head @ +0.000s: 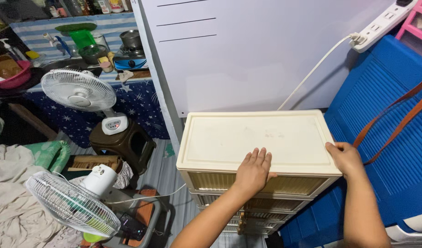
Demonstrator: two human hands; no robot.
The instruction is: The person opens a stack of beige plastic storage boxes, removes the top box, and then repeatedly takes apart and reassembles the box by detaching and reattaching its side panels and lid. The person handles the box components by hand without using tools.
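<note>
A cream plastic drawer unit (257, 142) is standing on the floor against the foot of a white panel (266, 50), with a blue slatted surface (381, 133) touching its right side. It is showing one flat lid on top and at least three drawer fronts stacked beneath it (the lower ones are falling into shadow, so the count stops there).

Two bare hands are resting on it. The left hand (253, 171) is lying palm down at the front edge of the lid, its fingers (259, 156) straight and pressed close together, pointing away from the person. The right hand (344, 157) is gripping the lid's right front corner, thumb on top and the other fingers curling over the edge, out of sight.

One white cord (312, 73) is running from behind the unit up to one white power strip (385, 20) at the top right. Two brown straps (395, 115) are lying across the blue surface.

To the left, two white fans are sitting well apart from the unit: one upright fan (80, 92) is perched on a dark brown stool (123, 144), and one tilted fan (73, 204) is leaning near the bottom corner. Farther back, one striped counter (36, 27) is carrying a single burner stove (130, 59) with a pot on it, one pink basin (13, 78) and one green dish (82, 39).
</note>
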